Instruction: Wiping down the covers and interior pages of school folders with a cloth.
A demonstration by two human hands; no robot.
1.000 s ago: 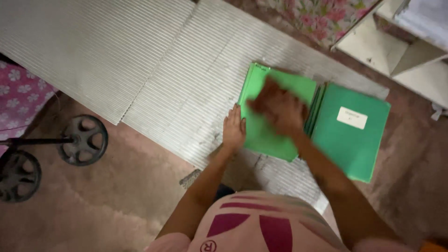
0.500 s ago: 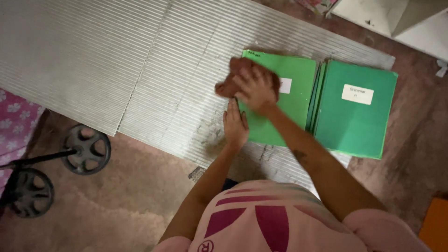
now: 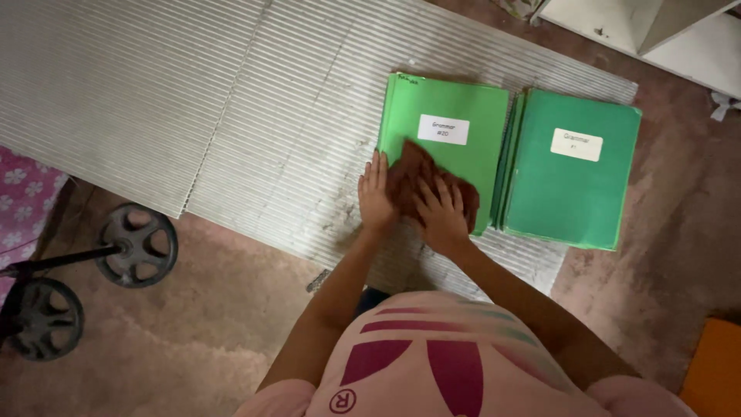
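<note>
A light green folder (image 3: 451, 108) with a white label lies on a ribbed white panel (image 3: 231, 116). My right hand (image 3: 441, 212) presses a brown cloth (image 3: 413, 174) flat onto the folder's near left corner. My left hand (image 3: 376, 197) rests flat on the panel with fingers together, touching the folder's left edge. A darker green folder (image 3: 571, 185) with its own white label lies just to the right, with thinner green folders tucked between the two.
The panel lies on a brownish floor. Black wheels on a bar (image 3: 93, 266) stand at the left beside pink floral fabric (image 3: 23, 197). A white shelf unit (image 3: 656, 31) is at the top right, an orange object (image 3: 714, 367) at the bottom right.
My right hand has swept the cloth from the folder's upper left corner down to its near left corner, uncovering the label. My left hand stays at the folder's edge.
</note>
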